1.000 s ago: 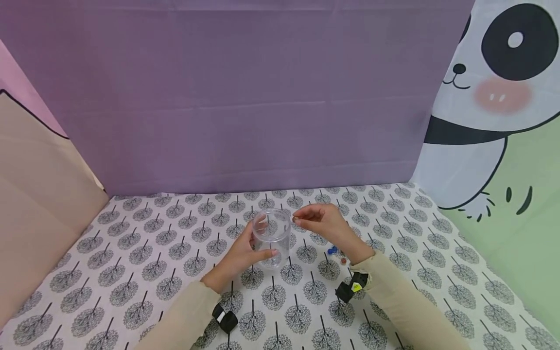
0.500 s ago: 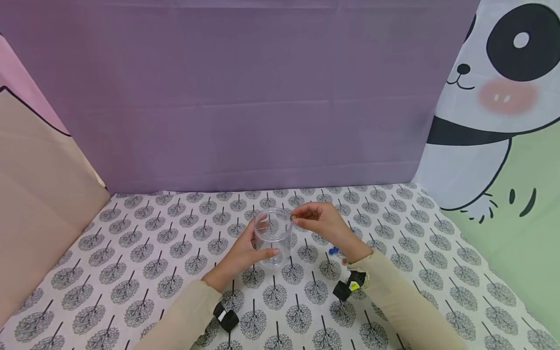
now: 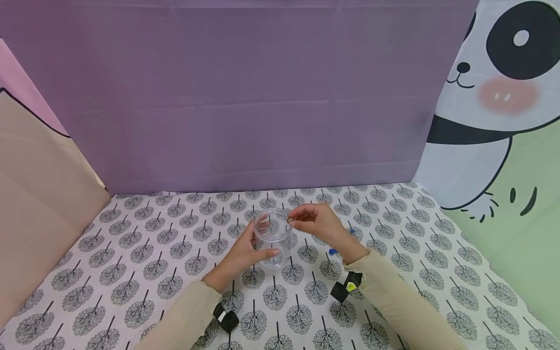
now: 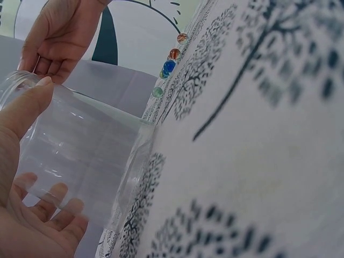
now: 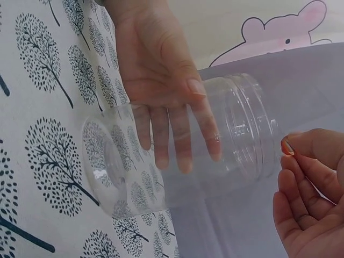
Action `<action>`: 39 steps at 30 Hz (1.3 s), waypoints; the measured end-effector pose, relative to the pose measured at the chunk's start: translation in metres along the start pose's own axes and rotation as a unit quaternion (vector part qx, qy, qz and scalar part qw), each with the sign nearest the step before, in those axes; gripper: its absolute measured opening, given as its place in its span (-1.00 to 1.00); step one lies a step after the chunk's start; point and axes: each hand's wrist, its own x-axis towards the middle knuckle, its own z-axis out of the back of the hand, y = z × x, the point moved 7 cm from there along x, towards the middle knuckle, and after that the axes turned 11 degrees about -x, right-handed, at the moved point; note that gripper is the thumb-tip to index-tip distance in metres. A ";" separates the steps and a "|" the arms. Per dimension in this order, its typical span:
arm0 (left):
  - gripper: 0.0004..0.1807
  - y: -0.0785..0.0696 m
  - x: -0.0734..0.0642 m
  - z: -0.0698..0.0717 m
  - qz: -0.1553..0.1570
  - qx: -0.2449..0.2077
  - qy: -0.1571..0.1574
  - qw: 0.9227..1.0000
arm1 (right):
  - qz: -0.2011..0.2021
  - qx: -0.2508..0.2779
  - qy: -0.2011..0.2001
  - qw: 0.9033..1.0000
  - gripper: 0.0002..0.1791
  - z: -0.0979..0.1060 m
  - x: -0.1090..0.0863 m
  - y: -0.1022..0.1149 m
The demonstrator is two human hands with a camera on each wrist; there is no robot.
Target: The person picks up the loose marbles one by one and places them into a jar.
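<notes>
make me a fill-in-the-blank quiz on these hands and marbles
The right hand pinches a marble between finger and ____.
The left hand grips a jar whose mouth faces ____, not down.
Loose marbles lie on the cloth, to the jar's ____ in the head view.
The cloth is printed with ____.
Missing: thumb; up; right; trees.

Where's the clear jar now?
In the head view, the jar is below centre, in the left hand, with the right hand beside its rim.

Right hand (image 3: pixel 319 224) slides left, bringing its pinched marble (image 5: pixel 288 145) from just beside the clear jar (image 3: pixel 274 237) to the rim.
</notes>
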 end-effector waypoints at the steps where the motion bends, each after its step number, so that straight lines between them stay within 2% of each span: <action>1: 0.05 0.000 0.000 0.000 -0.001 0.001 0.001 1.000 | 0.003 -0.001 0.000 1.000 -0.78 0.000 0.000 0.001; 15: 0.05 -0.002 0.000 -0.001 -0.011 0.001 0.001 1.000 | 0.007 0.000 0.000 1.000 -0.79 -0.004 0.004 0.003; 26: 0.03 -0.003 0.001 -0.001 -0.021 0.005 0.005 1.000 | -0.009 -0.010 -0.001 1.000 -0.78 -0.005 0.006 0.001; 39: 0.04 0.001 0.001 0.001 -0.009 0.013 0.000 1.000 | -0.017 -0.009 0.004 1.000 -0.79 -0.006 0.006 0.000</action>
